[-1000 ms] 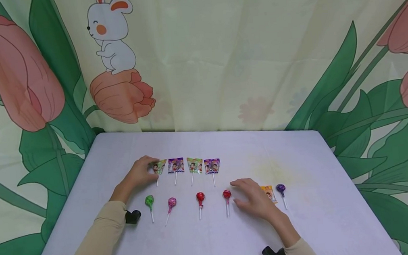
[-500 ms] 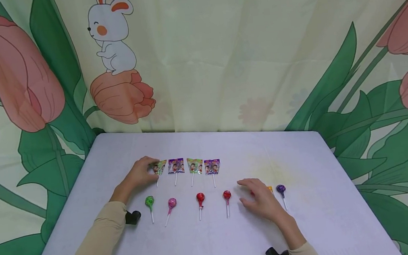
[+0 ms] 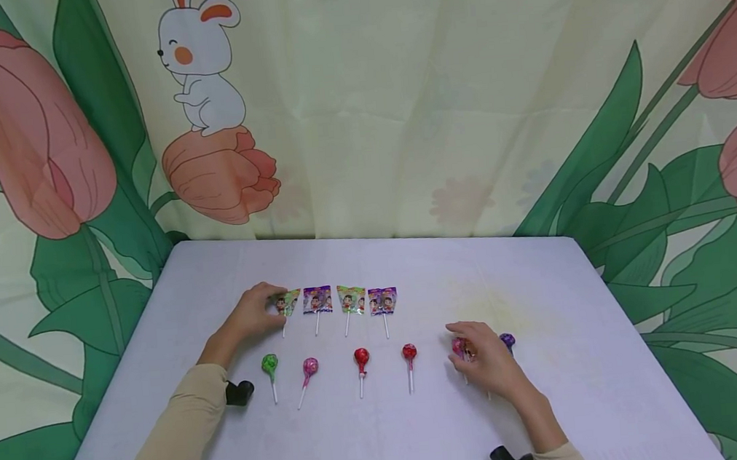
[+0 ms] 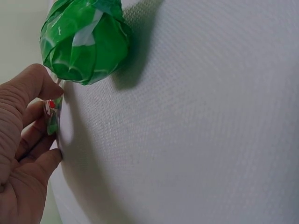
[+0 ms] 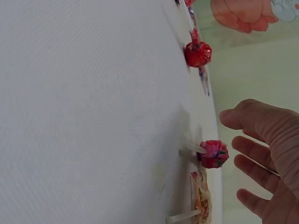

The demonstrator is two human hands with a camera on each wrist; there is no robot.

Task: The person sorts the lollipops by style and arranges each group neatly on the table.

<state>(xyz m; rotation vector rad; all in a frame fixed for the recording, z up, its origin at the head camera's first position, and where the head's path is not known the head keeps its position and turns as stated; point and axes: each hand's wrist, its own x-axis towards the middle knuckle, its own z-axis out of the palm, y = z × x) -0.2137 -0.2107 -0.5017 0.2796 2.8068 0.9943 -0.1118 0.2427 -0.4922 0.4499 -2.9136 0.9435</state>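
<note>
At the left end of the back row, my left hand [image 3: 251, 315] rests with its fingers and thumb apart around a green-wrapped flat lollipop [image 3: 291, 302]. That wrapper lies on the table, partly covered by the fingers. A round green lollipop [image 4: 86, 42] looms close in the left wrist view. Farther right, my right hand [image 3: 488, 360] hovers with spread, loosely bent fingers by a round pink lollipop [image 5: 215, 154] and an orange-wrapped flat lollipop [image 5: 202, 198]. In the right wrist view its fingers hold nothing. A purple lollipop [image 3: 507, 339] is partly hidden behind this hand.
The back row continues with a purple packet [image 3: 317, 299], a green packet [image 3: 351, 299] and another purple packet [image 3: 383, 300]. In front lie a pink lollipop [image 3: 311, 366] and two red lollipops, one [image 3: 361, 357] left of the other [image 3: 409, 352]. A white cloth [image 3: 335, 452] covers the table.
My right hand has shifted right, from beside the right-hand red lollipop to the pink lollipop and orange packet. My left hand and the lollipops have stayed in place.
</note>
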